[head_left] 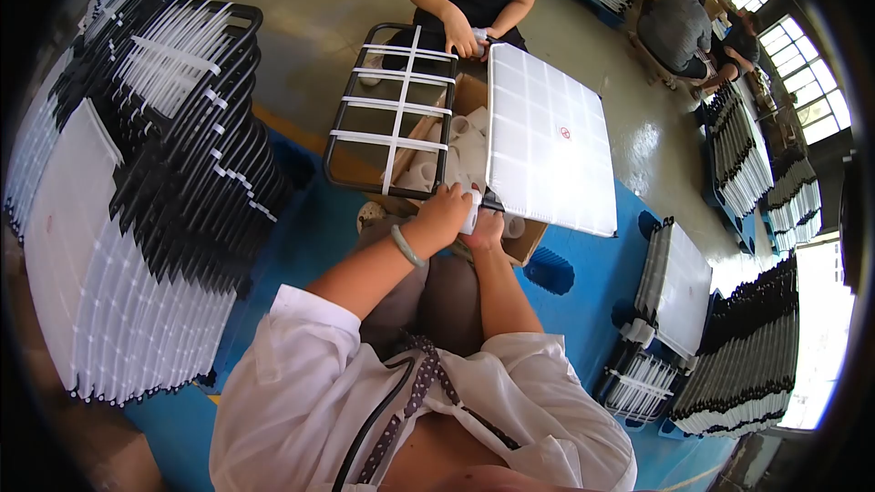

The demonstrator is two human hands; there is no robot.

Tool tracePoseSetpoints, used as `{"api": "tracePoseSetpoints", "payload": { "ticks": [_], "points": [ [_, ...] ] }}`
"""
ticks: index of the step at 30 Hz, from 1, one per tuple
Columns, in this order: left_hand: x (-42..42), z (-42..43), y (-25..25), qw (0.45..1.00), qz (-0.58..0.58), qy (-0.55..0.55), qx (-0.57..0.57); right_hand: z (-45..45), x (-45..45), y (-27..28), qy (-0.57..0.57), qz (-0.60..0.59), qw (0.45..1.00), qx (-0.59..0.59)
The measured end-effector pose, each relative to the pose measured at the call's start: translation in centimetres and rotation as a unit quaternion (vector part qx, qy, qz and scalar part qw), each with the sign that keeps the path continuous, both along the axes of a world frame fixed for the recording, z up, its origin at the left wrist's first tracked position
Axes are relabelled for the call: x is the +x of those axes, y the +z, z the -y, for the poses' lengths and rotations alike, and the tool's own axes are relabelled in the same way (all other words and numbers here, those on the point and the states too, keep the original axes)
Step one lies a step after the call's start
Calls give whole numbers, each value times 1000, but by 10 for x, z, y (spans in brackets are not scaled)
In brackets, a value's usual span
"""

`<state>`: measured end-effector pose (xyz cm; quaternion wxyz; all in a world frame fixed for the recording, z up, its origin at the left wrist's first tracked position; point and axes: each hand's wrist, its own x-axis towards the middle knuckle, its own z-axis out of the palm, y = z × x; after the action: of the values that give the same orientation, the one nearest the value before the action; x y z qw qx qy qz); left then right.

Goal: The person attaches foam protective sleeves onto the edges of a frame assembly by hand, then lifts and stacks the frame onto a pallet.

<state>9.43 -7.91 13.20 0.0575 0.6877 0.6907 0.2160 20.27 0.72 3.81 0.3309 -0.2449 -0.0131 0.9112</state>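
My left hand (446, 210), with a bracelet on its wrist, is closed around a white plastic fitting (471, 212) at the near corner of a black tube frame (339, 132) crossed by white straps. Beside it, my right hand (486, 230) grips the same fitting from below, close to the dark near corner of a white fabric-covered panel (547, 137) with a small red symbol. Its fingers are partly hidden. Frame and panel lie side by side over a cardboard box (521, 244) of white tubular plastic pieces (467, 141).
Opposite me, a person's hands (465, 41) hold another white fitting between frame and panel. Stacked black frames (200, 118) and white panels (137, 328) rise at left. More stacks (743, 346) stand at right on blue pallets (583, 301). Other people (676, 27) sit farther back.
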Motion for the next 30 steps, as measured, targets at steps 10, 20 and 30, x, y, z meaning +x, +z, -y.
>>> {"api": "tracePoseSetpoints", "payload": {
  "ticks": [10, 20, 30],
  "points": [
    [-10, -15, -14, 986, 168, -17, 9, 17, 13, 38, 66, 189, 972, 119],
    [-25, -13, -10, 975, 222, -4, -10, 16, 16, 14, 0, 144, 956, 255],
    [-32, -39, -12, 990, 11, -106, -96, 8, 26, 6, 2, 133, 977, 165]
  ]
}}
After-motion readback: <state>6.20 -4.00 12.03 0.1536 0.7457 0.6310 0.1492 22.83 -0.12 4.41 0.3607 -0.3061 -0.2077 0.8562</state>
